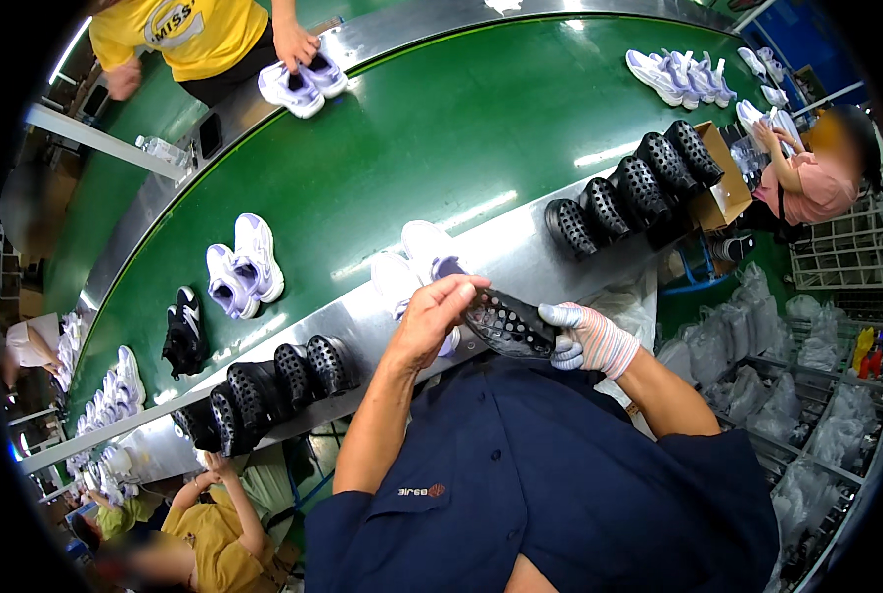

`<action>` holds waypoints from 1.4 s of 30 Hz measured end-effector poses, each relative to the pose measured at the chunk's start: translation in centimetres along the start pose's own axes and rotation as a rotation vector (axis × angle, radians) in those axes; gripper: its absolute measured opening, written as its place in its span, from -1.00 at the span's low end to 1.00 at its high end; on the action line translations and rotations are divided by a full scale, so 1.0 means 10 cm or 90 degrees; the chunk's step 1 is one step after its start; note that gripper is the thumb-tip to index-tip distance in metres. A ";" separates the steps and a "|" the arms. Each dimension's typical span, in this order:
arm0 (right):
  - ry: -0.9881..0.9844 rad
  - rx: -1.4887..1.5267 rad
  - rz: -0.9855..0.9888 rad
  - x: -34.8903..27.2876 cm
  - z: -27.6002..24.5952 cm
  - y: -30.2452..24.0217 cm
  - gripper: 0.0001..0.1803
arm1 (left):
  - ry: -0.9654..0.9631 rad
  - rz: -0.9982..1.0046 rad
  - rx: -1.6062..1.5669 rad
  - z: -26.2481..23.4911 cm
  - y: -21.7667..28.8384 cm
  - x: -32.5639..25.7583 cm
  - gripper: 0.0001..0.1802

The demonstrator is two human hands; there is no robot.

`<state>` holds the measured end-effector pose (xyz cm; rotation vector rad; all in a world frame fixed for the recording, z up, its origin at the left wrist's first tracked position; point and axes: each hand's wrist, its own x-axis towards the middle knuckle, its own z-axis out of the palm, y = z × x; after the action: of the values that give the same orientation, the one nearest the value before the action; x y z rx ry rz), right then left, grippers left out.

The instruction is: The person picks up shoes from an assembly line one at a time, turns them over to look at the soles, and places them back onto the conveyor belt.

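Note:
Between my two hands is a black shoe (509,324) with rows of round holes, tilted in front of my chest. My bare left hand (434,318) pinches its left end between thumb and fingers. On my right hand (596,342) is a striped knit glove, and its fingers close around the shoe's other end. Just beyond my left hand, a pair of white and lavender sneakers (414,259) stands at the bench edge, partly hidden by that hand.
A steel ledge (516,242) borders a green conveyor belt (441,128). Black perforated shoes stand in rows at right (639,188) and left (273,381). Lavender sneakers (247,265) sit on the belt. Co-workers are at far left, lower left and right. Bagged goods fill racks (788,385) at right.

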<state>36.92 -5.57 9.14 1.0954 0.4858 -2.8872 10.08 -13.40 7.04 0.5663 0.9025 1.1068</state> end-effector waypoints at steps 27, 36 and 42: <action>-0.160 0.230 0.023 0.34 -0.13 0.43 -0.23 | 0.309 0.025 -0.161 0.38 -0.31 0.30 -0.28; -0.074 0.120 0.007 0.32 -0.16 0.28 -0.45 | 0.472 0.200 0.350 0.03 -0.43 0.40 -0.50; 0.134 -0.390 0.020 0.40 -0.01 -0.13 -0.48 | 0.359 0.234 0.943 -0.45 -0.09 0.52 -0.68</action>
<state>33.85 -3.94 6.81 1.2557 1.2357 -2.3281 7.58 -9.09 2.19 1.7135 2.1685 0.7411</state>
